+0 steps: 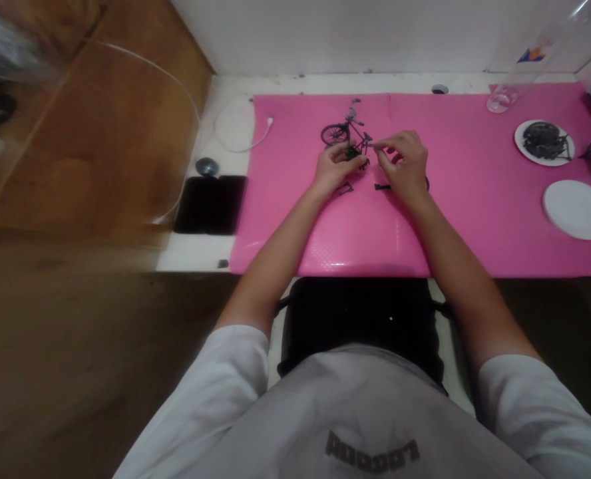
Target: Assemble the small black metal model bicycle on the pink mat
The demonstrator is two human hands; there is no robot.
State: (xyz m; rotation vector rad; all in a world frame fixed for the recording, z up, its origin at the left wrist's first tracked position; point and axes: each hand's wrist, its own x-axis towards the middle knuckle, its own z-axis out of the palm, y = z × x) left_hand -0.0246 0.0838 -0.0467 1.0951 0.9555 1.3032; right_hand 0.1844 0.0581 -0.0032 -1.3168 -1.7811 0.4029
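A small black model bicycle (349, 128) is over the pink mat, with one spoked wheel and its handlebars showing toward the back. My left hand (333, 166) is closed around its lower frame. My right hand (405, 163) is closed in a pinch at a small dark part (371, 146) beside the seat; whether that part is joined to the bicycle I cannot tell. A small black frame-shaped piece (345, 189) lies by my left hand. Below my right hand lies a short black piece (383, 187), and a dark curved edge shows partly behind that hand.
The pink mat (475, 219) covers most of the white table. At right are a white plate of black parts (545, 161), a white plate (578, 209) and a clear plastic bottle (502, 100). A black flat object (209, 205) and white cable (248, 148) lie left.
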